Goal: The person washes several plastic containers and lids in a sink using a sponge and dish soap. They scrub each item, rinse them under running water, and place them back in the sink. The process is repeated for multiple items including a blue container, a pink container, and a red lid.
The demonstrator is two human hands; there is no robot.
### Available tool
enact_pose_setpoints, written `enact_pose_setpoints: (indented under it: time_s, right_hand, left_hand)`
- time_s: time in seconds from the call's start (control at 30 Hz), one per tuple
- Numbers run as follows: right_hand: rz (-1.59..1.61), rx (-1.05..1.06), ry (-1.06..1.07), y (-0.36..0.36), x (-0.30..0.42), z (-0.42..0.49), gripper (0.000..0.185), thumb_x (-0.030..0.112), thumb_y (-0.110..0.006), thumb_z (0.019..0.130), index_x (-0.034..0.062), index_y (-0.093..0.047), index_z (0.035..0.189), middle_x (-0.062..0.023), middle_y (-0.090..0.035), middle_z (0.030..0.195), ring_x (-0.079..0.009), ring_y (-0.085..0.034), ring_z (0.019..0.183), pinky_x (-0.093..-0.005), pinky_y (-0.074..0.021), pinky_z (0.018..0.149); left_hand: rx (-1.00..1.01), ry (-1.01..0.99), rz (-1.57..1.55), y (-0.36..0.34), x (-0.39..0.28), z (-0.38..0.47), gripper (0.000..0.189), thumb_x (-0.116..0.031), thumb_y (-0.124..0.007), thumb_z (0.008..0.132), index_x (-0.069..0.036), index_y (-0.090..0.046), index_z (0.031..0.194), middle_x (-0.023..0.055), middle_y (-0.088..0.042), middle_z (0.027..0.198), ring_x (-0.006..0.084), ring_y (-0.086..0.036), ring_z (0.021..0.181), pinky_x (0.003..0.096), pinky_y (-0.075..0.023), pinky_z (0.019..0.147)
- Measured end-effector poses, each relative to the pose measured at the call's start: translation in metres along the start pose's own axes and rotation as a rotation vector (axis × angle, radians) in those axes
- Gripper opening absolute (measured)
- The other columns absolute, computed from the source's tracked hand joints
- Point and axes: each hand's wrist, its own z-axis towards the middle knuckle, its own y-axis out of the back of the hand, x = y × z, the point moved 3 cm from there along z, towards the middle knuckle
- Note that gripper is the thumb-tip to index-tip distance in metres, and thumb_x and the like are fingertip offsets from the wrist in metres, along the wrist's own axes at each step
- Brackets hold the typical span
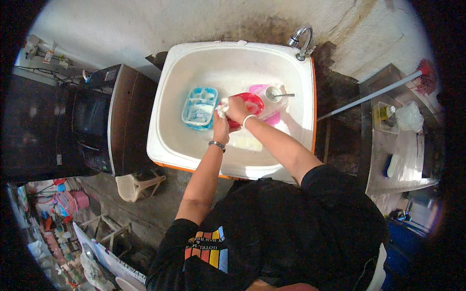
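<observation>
In the white sink (174, 65), a red plastic container (255, 103) is held between my two hands. My left hand (221, 127) grips its left side. My right hand (236, 110) reaches over it, with a whitish, sudsy cloth or sponge (223, 105) at the fingers; which hand holds that is hard to tell. To the left lies a compartmented clear and blue container (199, 106) with suds in it. On the right, a clear container with pink parts (273, 119) lies under a small cup (272, 94) with a spoon (285, 95) in it.
A chrome faucet (301, 43) stands at the sink's back right corner. A pale pole (371, 96) leans right of the sink, near a counter (404, 156) bearing a plastic bag (410, 116). A plastic stool (128, 187) and a dark appliance (131, 120) stand left.
</observation>
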Motion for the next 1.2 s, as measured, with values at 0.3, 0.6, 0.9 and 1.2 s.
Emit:
enact_pose_setpoints:
  time_s: [0.3,0.6,0.9,1.2]
  right_hand:
    - [-0.17,0.072,0.214,0.041,-0.04,0.002,0.019,0.024,-0.065,0.08,0.0068,-0.068,0.086,-0.0215,-0.068,0.084,-0.0374,-0.067,0.08,-0.0473,-0.0522,0.073]
    - [0.174,0.399,0.222,-0.008,0.012,0.0,0.016,0.013,-0.065,0.076,0.0064,-0.058,0.089,-0.0157,-0.064,0.081,-0.0334,-0.063,0.078,-0.0443,-0.0461,0.072]
    - [-0.326,0.376,0.348,0.045,0.034,-0.027,0.051,0.049,-0.071,0.078,-0.0013,-0.066,0.08,-0.0249,-0.066,0.079,-0.0412,-0.066,0.078,-0.0486,-0.0539,0.071]
    - [0.626,-0.614,-0.084,0.091,0.025,-0.014,0.018,0.021,-0.07,0.083,0.0037,-0.069,0.09,-0.0149,-0.07,0.083,-0.0304,-0.069,0.077,-0.0412,-0.0518,0.071]
  left_hand:
    - [0.026,-0.081,0.061,0.018,-0.017,-0.009,0.052,-0.053,-0.032,0.101,-0.018,-0.031,0.139,0.0161,-0.053,0.13,0.0318,-0.067,0.1,0.0397,-0.0636,0.059]
    - [-0.068,-0.003,0.031,0.047,-0.017,0.014,0.051,-0.051,-0.035,0.101,-0.02,-0.028,0.141,0.0158,-0.055,0.127,0.0327,-0.068,0.092,0.0428,-0.0631,0.058]
    - [0.045,0.108,0.207,0.082,-0.018,0.035,0.06,-0.047,-0.039,0.102,-0.017,-0.02,0.15,0.0147,-0.052,0.134,0.0333,-0.064,0.102,0.0456,-0.0585,0.069]
    - [-0.176,-0.629,0.662,0.041,-0.059,-0.006,0.055,-0.037,-0.05,0.101,0.003,-0.048,0.064,-0.0005,-0.038,0.054,0.01,-0.031,0.056,0.0342,-0.0276,0.048]
